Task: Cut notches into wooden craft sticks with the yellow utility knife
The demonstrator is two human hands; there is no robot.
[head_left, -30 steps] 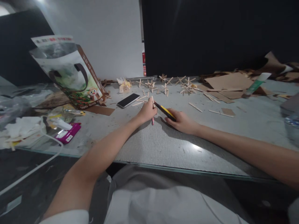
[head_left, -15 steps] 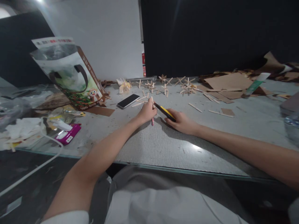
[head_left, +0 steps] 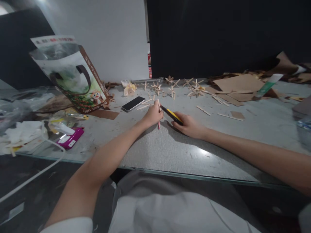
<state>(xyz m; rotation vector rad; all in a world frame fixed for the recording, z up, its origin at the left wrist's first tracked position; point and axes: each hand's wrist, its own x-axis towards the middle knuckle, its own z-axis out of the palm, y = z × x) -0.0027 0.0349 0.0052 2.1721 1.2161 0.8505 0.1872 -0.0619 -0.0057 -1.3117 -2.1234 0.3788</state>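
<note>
My left hand (head_left: pixel 152 116) is closed on a thin wooden stick (head_left: pixel 158 104) and holds it down on the grey table (head_left: pixel 170 149); a pink end shows below the fist. My right hand (head_left: pixel 188 125) grips a yellow and black utility knife (head_left: pixel 173 115), whose tip meets the stick just right of my left fingers. Both hands rest on the tabletop near its middle.
A black phone (head_left: pixel 132 104) lies left of my hands. Small glued stick crosses (head_left: pixel 175 87) and loose sticks (head_left: pixel 203 111) litter the back. Cardboard pieces (head_left: pixel 236 85) and a glue tube (head_left: pixel 267 85) lie at right. A printed paper bag (head_left: pixel 73 76) and wrappers (head_left: pixel 69 139) crowd the left.
</note>
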